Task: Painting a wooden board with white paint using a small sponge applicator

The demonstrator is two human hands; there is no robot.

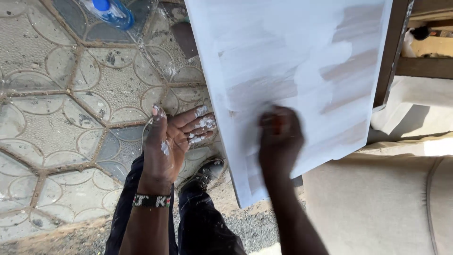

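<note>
Two hands are at work over a white-coated board (302, 61) that slants from the far middle of the scene down toward us. Our right hand (279, 141) lies on the board's near part, fingers curled down against the surface; it is blurred, so we cannot tell whether it grips anything. Our left hand (172, 139) rests at the board's left edge, palm up and fingers spread loosely, their tips smeared with white; a beaded band (151, 201) circles that wrist. Streaks of brown show through the white on the board's right half. Below lies patterned paving (56, 104), with a clear bottle with a blue cap (109, 10) at the far left. A dusty shoe (205, 174) stands near the board's lower corner.
</note>
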